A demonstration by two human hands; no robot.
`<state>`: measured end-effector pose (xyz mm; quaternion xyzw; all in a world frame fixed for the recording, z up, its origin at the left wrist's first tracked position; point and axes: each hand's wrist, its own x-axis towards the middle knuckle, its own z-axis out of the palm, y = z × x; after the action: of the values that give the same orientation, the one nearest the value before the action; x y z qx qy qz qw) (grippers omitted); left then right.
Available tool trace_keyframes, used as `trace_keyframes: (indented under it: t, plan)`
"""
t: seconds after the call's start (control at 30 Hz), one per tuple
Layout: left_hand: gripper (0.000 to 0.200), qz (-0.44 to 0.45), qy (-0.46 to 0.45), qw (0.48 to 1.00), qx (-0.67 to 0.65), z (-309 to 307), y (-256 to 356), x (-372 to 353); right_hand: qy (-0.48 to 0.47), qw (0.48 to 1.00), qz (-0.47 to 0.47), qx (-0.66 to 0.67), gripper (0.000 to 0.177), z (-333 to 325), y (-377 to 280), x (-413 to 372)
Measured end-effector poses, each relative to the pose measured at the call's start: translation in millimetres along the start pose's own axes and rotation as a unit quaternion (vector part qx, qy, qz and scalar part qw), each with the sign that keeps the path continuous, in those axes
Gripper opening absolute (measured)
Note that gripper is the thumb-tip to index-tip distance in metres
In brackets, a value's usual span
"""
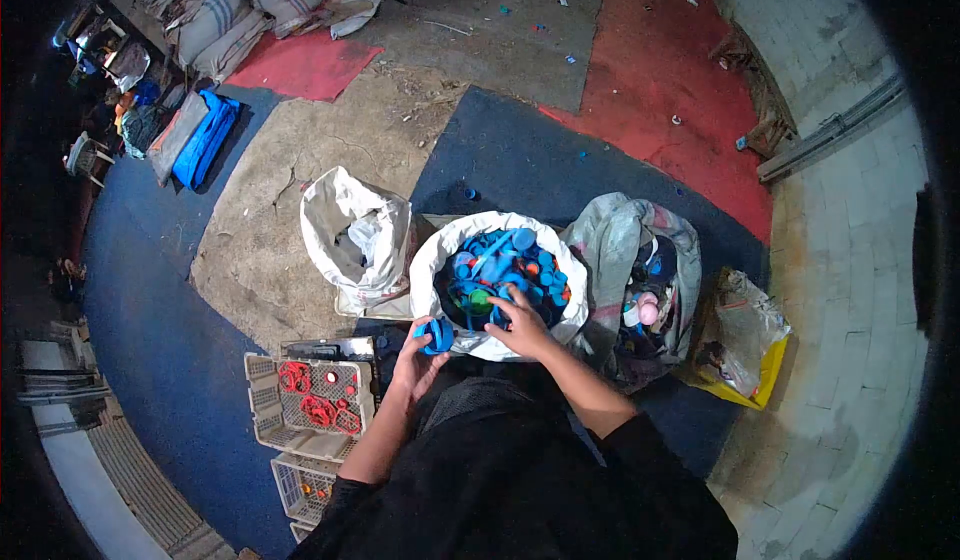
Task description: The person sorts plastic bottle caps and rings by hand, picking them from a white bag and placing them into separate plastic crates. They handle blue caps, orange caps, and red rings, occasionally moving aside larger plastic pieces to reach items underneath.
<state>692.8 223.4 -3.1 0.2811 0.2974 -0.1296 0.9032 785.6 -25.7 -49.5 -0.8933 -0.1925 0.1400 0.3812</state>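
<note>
My left hand (411, 362) is closed around a blue plastic cap (437, 336), held at the near left rim of a white sack (424, 278). That sack is full of mostly blue plastic caps (545, 278), with a green one (480, 301) and some orange bits among them. Over the near right part of the same sack hangs my right hand (524, 330), fingers spread and bent toward the caps, with nothing visible in its grip. A blurred blue piece (492, 260) shows above the pile.
A second white sack (325, 215) stands left, a grey sack (600, 260) with mixed plastic right. Beyond it is a yellow container (768, 375). Beige crates (262, 400) with red pieces (318, 410) sit near left. Filled sacks (215, 25) are piled far left; a block wall (850, 290) runs right.
</note>
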Motion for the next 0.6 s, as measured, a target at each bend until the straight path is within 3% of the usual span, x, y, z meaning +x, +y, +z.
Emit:
trace_keyframes:
  t: [0.1,0.13,0.2,0.23,0.27,0.33,0.43,0.47,0.53,0.6]
  plan:
    - [0.043,0.003,-0.017,1.0,-0.01,4.6,1.3,-0.3,-0.033,0.985,-0.058,0.159,0.043,-11.5,-4.2,18.0]
    - [0.043,0.004,-0.016,1.0,-0.009,5.2,2.3,-0.5,-0.027,0.973,-0.018,0.226,0.035,-16.9,-10.0,22.8]
    - [0.042,0.009,-0.013,1.0,-0.005,5.7,4.4,-0.6,0.012,0.975,0.058,0.216,0.028,-40.1,-13.5,36.9]
    - [0.042,0.013,-0.017,1.0,-0.009,4.5,4.9,0.2,0.065,0.983,0.087,0.15,0.023,-37.0,3.1,46.5]
    - [0.042,0.017,-0.021,1.0,-0.012,2.3,4.7,1.2,0.138,0.971,0.068,0.181,0.021,-33.2,18.9,55.8]
    - [0.042,0.02,-0.021,0.999,-0.015,1.9,5.1,0.1,0.189,0.964,0.112,0.15,0.022,-14.9,76.7,81.0]
    - [0.041,0.022,-0.008,1.0,-0.014,2.5,6.3,-3.4,0.179,0.978,0.056,0.095,0.028,-19.9,64.1,93.1]
    - [0.041,0.024,-0.004,1.0,-0.018,0.1,4.8,-3.1,0.103,0.987,0.075,0.096,0.037,-38.0,31.0,90.2]
    - [0.04,0.027,0.0,0.999,-0.021,-2.9,1.7,-1.5,0.101,0.994,-0.036,0.003,0.045,-20.0,28.0,90.7]
    - [0.039,0.026,0.002,0.999,-0.021,-5.6,0.0,-2.0,0.024,1.0,0.005,-0.017,0.056,-5.7,15.4,84.6]
